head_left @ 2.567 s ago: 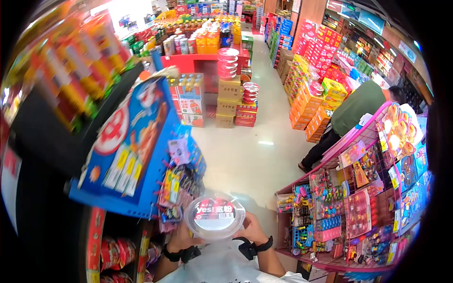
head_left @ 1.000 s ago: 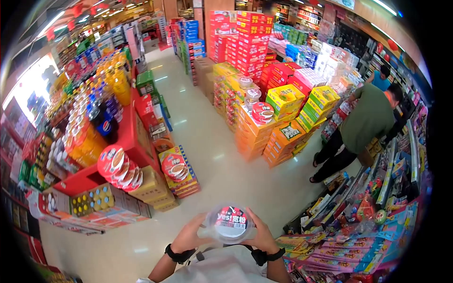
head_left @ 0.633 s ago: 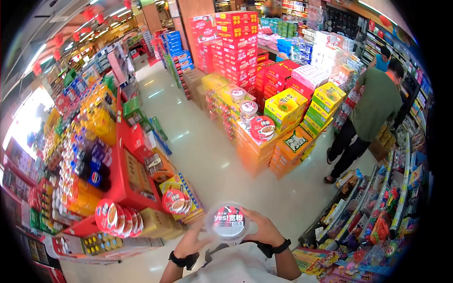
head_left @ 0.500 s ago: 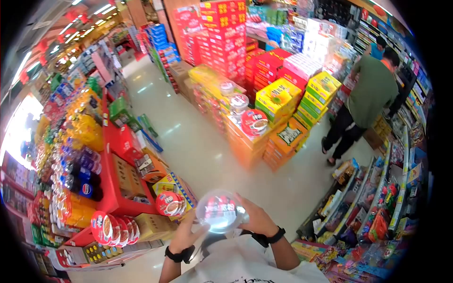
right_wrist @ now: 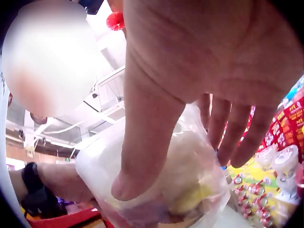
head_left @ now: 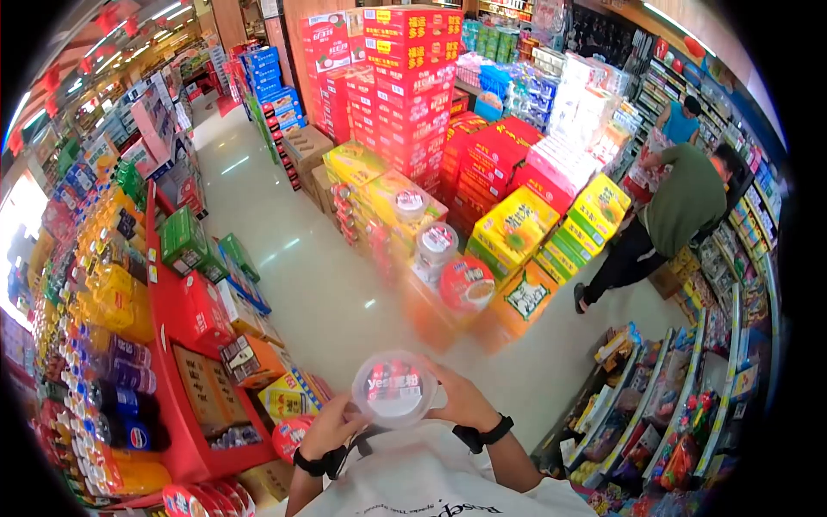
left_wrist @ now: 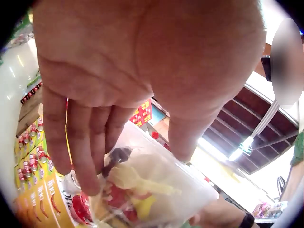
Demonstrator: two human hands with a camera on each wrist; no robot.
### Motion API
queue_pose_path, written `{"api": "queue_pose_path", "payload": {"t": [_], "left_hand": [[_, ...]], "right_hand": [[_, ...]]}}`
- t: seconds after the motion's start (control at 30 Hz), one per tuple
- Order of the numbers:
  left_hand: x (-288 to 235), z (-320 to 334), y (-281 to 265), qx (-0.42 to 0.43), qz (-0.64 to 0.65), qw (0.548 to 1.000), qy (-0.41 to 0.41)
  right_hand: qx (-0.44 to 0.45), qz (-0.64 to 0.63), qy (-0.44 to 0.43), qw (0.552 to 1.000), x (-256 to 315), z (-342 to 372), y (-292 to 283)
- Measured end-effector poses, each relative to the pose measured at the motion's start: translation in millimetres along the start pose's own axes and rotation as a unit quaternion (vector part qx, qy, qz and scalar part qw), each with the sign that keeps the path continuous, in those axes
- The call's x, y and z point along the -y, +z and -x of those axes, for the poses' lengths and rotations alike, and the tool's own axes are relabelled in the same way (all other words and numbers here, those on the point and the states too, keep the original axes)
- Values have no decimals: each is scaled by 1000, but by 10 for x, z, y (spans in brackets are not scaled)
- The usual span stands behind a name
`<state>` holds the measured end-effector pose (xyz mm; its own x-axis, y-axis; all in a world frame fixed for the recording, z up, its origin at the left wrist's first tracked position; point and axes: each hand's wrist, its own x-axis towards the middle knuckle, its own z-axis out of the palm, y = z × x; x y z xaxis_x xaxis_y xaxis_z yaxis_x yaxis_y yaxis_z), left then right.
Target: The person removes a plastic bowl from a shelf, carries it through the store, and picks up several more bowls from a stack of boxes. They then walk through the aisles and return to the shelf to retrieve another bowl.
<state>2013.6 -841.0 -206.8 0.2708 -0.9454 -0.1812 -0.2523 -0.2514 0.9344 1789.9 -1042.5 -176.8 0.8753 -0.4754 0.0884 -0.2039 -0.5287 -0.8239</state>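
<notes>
Between both hands, in front of the shirt, is a round clear plastic tub of instant wide noodles [head_left: 388, 395] with a red and black label on its lid. My left hand [head_left: 332, 426] grips its left side, thumb toward the lid. From the other side my right hand [head_left: 467, 401] holds it, fingers round the wall. Through the translucent wall, the left wrist view shows a pale yellow fork [left_wrist: 126, 176] and coloured sachets. In the right wrist view the thumb [right_wrist: 137, 156] lies across the tub [right_wrist: 99, 164].
Ahead stand stacked cartons [head_left: 512, 226] with tubs and a red-lidded bowl [head_left: 467, 283] on top. Drink bottles [head_left: 121, 302] fill a red display at left. A person in a green shirt [head_left: 685, 198] bends beside the right shelves [head_left: 655, 405]. Pale floor [head_left: 293, 323] runs between.
The head view has turned right, away from the toy rack and blue snack display, toward the stacked cartons, which are now nearer. Both hands keep hold of the noodle tub throughout.
</notes>
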Motion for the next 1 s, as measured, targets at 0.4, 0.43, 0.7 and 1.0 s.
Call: {"api": "queue_pose_path", "payload": {"t": [0.4, 0.43, 0.7, 1.0], "left_hand": [[-19, -2100, -1670, 74, -73, 995, 12], [42, -2276, -1761, 79, -73, 993, 40], [253, -3497, -2242, 118, 22, 982, -148], [460, -5268, -2739, 182, -44, 978, -86]], "right_hand": [[-49, -21, 82, 995, -377, -2233, 2], [-49, -26, 86, 995, -405, -2397, -10], [-13, 1, 87, 996, -1351, -3638, 15], [-19, -43, 100, 994, -2254, -4819, -468]]}}
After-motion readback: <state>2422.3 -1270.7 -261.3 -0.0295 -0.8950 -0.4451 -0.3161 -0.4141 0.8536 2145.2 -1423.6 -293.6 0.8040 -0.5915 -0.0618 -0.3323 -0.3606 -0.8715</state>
